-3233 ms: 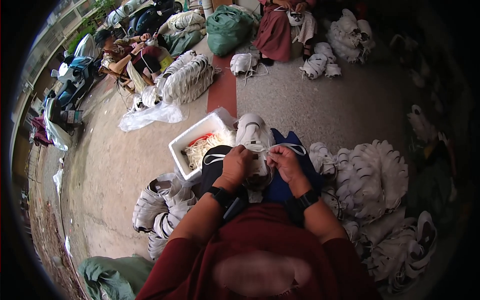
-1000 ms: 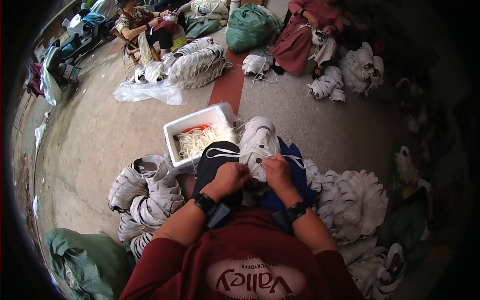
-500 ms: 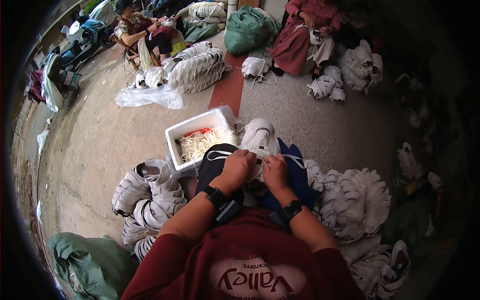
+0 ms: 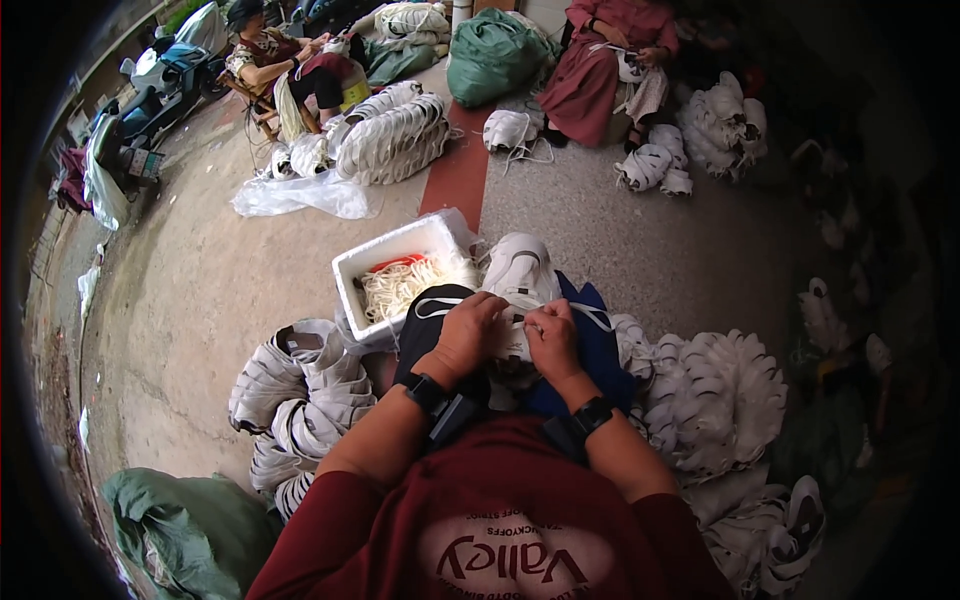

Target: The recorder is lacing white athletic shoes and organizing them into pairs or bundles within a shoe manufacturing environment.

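White shoe upper [image 4: 520,275] with loose white lace, resting on the lap, left hand [image 4: 468,335] and right hand [image 4: 552,340] each in a pinching grip on it, white box [image 4: 395,275] of laces just beside

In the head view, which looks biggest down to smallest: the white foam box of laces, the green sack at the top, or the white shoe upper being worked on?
1. Green sack, though it lies farther away, so unsure.
2. White foam box.
3. White shoe upper between both hands.
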Available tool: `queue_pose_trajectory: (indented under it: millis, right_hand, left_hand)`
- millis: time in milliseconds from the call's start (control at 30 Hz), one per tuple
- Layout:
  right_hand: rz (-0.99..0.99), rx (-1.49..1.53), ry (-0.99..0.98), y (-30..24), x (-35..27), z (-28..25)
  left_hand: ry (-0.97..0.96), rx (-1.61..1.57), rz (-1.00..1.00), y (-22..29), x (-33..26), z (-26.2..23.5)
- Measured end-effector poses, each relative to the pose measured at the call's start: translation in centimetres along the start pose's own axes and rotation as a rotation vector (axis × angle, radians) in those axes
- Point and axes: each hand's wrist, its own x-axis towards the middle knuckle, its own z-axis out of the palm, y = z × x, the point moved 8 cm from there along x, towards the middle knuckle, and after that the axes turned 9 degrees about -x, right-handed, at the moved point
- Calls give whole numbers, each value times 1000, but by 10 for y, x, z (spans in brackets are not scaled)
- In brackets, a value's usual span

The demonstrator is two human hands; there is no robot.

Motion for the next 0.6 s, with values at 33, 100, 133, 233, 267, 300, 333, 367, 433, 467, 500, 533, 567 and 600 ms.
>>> queue_pose_trajectory:
  millis: [33, 100, 133, 233, 267, 300, 333, 367, 433, 467, 500, 533, 567, 600]
  right_hand:
    - [13, 50, 28, 0, 0, -2]
    - [22, 26, 13, 1, 1, 0]
    - [28, 2, -2, 2, 1, 1]
    - [-43, -59, 15, 4, 0, 2]
    - [-44, -59, 14, 1, 1, -1]
    - [-50, -59, 0, -4, 2, -2]
    - [-57, -58, -14, -9, 3, -4]
    - [-54, -61, -10, -12, 4, -6]
    - [-31, -143, -30, -14, 6, -6]
    - [-31, -145, -27, -12, 5, -4]
    - [-26, -146, 15, -7, 4, -3]
    - [-22, -147, 57, -3, 4, -4]
    - [-28, -148, 56, -4, 4, -2]
    - [-7, -65, 91, -2, 2, -5]
  left_hand:
    - [45, -2, -15, -1, 2, -2]
    - [-4, 67, 51, 4, 9, 3]
    - [-50, 135, 118, 10, 12, 9]
    - [-175, 240, 203, 16, 22, 19]
    - [-257, 282, 224, 18, 21, 25]
    - [-256, 283, 223, 18, 20, 24]
    - [-242, 296, 212, 17, 18, 21]
    - [-233, 307, 209, 19, 18, 18]
    - [-223, 334, 156, 17, 12, 4]
    - [-211, 363, 96, 13, 9, -3]
    - [-225, 338, 61, 11, 6, -5]
    - [-225, 336, 65, 10, 4, -4]
    - [-246, 323, 34, 6, 2, -2]
    - [-267, 308, 4, 3, 1, -1]
